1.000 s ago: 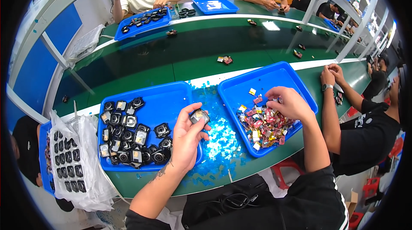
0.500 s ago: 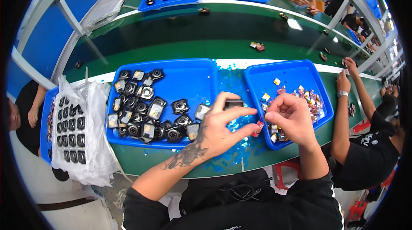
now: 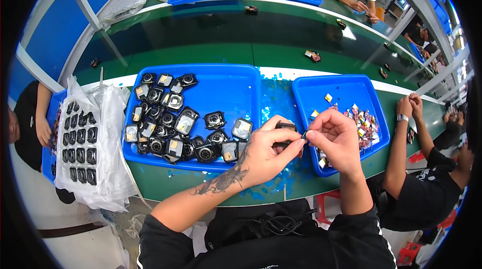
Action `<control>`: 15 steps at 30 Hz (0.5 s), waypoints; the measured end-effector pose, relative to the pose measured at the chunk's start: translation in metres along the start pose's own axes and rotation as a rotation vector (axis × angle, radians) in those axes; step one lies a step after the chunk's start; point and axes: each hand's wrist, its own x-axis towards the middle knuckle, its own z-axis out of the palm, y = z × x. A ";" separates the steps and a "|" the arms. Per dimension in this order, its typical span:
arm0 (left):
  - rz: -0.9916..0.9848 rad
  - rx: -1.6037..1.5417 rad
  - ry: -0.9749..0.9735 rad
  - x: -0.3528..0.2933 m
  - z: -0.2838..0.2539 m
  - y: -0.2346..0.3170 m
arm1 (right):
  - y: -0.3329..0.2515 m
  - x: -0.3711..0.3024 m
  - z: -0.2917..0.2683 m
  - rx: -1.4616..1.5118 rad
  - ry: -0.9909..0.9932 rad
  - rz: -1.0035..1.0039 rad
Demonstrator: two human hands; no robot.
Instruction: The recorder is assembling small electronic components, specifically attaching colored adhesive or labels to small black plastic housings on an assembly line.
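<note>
My left hand (image 3: 273, 153) grips a black smartwatch case (image 3: 285, 127), its thumb stretched along the near side toward my right hand. My right hand (image 3: 335, 141) is pinched, thumb against forefinger, right by the left thumb's tip; something small and thin shows there, too tiny to name. A bit of reddish part peeks out below the left thumb, mostly hidden. On the left, a blue tray (image 3: 226, 76) contains many black smartwatch cases (image 3: 187, 121), some with silvery inner parts showing. Beside my right hand, another blue tray (image 3: 334, 83) holds small reddish, yellow and white parts (image 3: 362, 123).
Blue film scraps (image 3: 273, 98) litter the green table between the trays. White foam sheets (image 3: 103, 143) bearing rows of black cases are stacked at the left. Beyond runs a green belt (image 3: 201, 43) with scattered small parts (image 3: 312, 56). Co-workers sit across, left and right (image 3: 427, 178).
My left fingers have closed in around the smartwatch case, and the left thumb has come up to my right fingertips. The view has shifted slightly.
</note>
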 end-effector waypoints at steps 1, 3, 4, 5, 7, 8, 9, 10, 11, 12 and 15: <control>0.010 0.041 -0.008 0.000 0.000 -0.001 | -0.001 0.000 -0.001 -0.001 -0.001 0.001; 0.019 0.082 -0.014 0.000 0.000 -0.003 | -0.002 0.001 -0.004 -0.088 -0.047 0.021; 0.009 0.077 -0.018 0.000 0.000 -0.004 | -0.003 0.001 -0.003 -0.088 -0.048 0.022; -0.001 0.073 -0.022 0.000 0.000 -0.005 | -0.003 0.000 -0.001 -0.153 -0.021 0.000; -0.015 0.071 -0.017 0.001 -0.001 -0.007 | -0.004 0.000 0.003 -0.217 0.002 -0.022; -0.029 0.068 -0.014 0.001 -0.001 -0.008 | -0.005 0.001 0.006 -0.578 0.024 -0.302; -0.028 0.068 -0.013 0.002 -0.001 -0.009 | -0.006 0.001 0.009 -0.938 0.046 -0.587; -0.044 0.014 0.005 0.002 0.000 -0.010 | -0.006 0.000 0.011 -0.938 0.045 -0.588; -0.060 -0.040 0.022 0.002 0.000 -0.011 | -0.005 -0.005 0.013 -0.879 0.074 -0.578; -0.059 -0.038 0.026 0.004 -0.002 -0.013 | -0.003 -0.009 0.015 -0.817 0.100 -0.569; 0.008 0.079 0.016 0.010 -0.007 -0.016 | -0.001 -0.013 0.007 -0.762 0.073 -0.307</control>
